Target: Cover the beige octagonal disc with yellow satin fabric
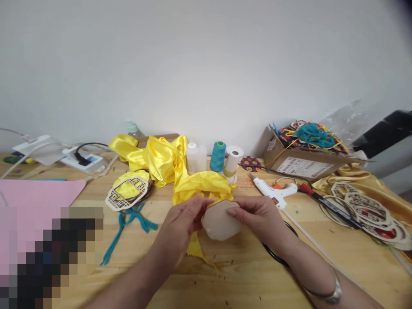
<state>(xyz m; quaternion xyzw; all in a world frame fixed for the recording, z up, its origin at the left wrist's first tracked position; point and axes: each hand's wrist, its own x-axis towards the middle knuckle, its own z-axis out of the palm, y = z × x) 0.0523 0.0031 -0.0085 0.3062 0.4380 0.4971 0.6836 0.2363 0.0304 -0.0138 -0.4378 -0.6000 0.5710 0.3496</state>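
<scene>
Between my hands, above the wooden table, is a pale, roundish flat piece with scalloped corners and yellow along its upper edge. My left hand is closed on its left edge, some fingers hidden behind it. On the right, my right hand pinches the edge, thumb on the front face. Yellow satin fabric bunches just behind my hands, and a yellow scrap with a frayed edge shows below them. Whether the piece is joined to the fabric I cannot tell.
A white glue gun and a red-black marker lie to the right, near cut-out wooden frames. A teal thread cone stands behind. At left are a yellow-backed wooden frame, teal cords and a power strip. A cardboard box sits back right.
</scene>
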